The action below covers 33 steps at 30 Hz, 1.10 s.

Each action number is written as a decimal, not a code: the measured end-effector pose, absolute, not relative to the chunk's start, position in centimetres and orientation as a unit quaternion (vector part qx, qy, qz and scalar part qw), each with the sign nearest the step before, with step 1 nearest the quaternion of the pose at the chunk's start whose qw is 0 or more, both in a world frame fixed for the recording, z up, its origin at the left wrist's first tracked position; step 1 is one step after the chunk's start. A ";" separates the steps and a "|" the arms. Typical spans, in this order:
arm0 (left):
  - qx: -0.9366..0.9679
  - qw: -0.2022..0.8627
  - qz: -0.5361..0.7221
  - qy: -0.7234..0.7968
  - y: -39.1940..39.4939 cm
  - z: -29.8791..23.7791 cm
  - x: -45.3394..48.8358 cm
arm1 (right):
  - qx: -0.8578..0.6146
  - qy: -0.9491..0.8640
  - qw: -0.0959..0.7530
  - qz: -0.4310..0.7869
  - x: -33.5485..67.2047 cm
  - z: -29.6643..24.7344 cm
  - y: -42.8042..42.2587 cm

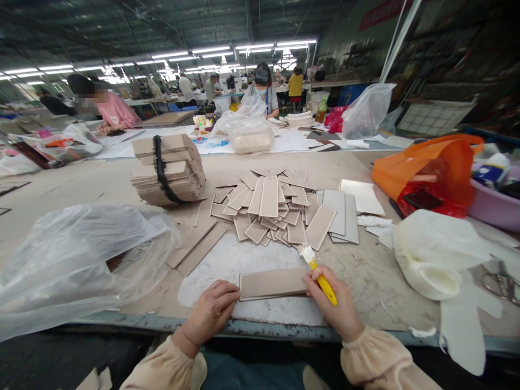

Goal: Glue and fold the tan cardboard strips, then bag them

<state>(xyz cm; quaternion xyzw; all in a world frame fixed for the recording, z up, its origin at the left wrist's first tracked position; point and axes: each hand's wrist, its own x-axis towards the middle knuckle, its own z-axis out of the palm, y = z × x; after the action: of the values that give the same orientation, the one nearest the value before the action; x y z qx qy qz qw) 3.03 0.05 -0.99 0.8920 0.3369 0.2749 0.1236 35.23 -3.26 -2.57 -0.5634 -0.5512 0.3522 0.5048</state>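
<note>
A rectangular beige cardboard piece (273,283) lies flat on a glue-stained white patch of the workbench (377,281) near the front edge. My left hand (211,311) rests curled at its left end, fingers bent against the edge. My right hand (337,303) touches its right end and grips a yellow-handled brush (320,273), bristles pointing up and away. Just beyond lies a spread pile of similar cardboard pieces (276,208).
A tied bundle of cardboard (168,170) stands at back left, a clear plastic bag (77,254) at left. An orange bag (430,168), a white bag (434,249) and scissors (501,281) lie at right. Other people work at far tables.
</note>
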 end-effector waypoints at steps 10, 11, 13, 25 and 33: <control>0.892 0.127 0.269 0.340 -0.1 -1.0 2.9 | -0.576 -0.583 0.474 0.323 35.2 -2.0 -3.1; 0.893 0.127 0.269 0.338 -0.1 -0.9 2.9 | -0.577 -0.585 0.471 0.320 35.2 -2.0 -3.1; 0.894 0.127 0.266 0.338 0.0 -0.9 3.0 | -0.579 -0.590 0.467 0.314 35.1 -1.9 -3.1; 0.908 0.090 0.232 0.337 -0.1 -0.7 3.1 | -0.581 -0.626 0.446 0.267 35.0 -1.0 -3.0; 0.910 0.082 0.215 0.345 -0.1 -0.5 3.1 | -0.586 -0.644 0.433 0.231 34.9 -1.1 -2.9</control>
<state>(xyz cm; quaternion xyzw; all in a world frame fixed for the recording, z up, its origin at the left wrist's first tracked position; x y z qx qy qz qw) 3.14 -0.08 -0.46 0.9100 0.3447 0.2153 0.0822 34.91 -2.89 -1.06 -0.5864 -0.6440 0.2314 0.4335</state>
